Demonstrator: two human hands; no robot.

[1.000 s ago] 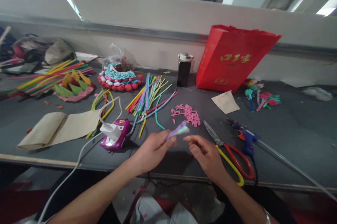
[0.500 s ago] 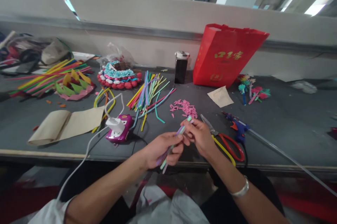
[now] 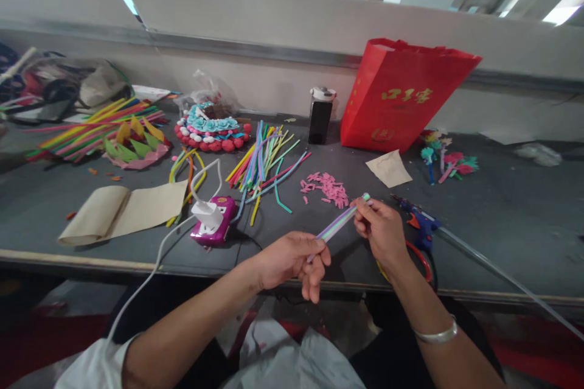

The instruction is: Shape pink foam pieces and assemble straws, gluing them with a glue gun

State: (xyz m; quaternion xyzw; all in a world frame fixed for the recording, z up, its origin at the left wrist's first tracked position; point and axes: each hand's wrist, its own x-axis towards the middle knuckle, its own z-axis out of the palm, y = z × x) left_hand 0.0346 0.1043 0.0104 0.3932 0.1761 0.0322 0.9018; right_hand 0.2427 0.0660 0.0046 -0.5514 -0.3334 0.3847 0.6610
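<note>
A small bundle of purple, mint-green and pale pink pipe cleaners (image 3: 338,225) slants up to the right between my hands, over the table's front part. My left hand (image 3: 296,260) pinches its lower end between thumb and fingers, the other fingers hanging loose. At the upper end, my right hand (image 3: 379,227) has its fingers closed round the tips. Behind the bundle lies a pile of short pink cut pieces (image 3: 329,188). Scissors with red handles (image 3: 420,260) are mostly hidden under my right hand and forearm. To their right rests a blue glue gun (image 3: 424,231) with a long clear glue stick.
Loose colored pipe cleaners (image 3: 262,161) lie left of the pink pieces. A purple power socket (image 3: 213,221) with a white charger and cable, a brown paper roll (image 3: 107,212), a dark bottle (image 3: 320,118), a red bag (image 3: 401,97) and a beige paper (image 3: 389,168) surround the work spot.
My right hand has moved right and slightly up with the bundle's upper end. The left hand has slid to the lower end, so more of the bundle shows. The view has shifted slightly.
</note>
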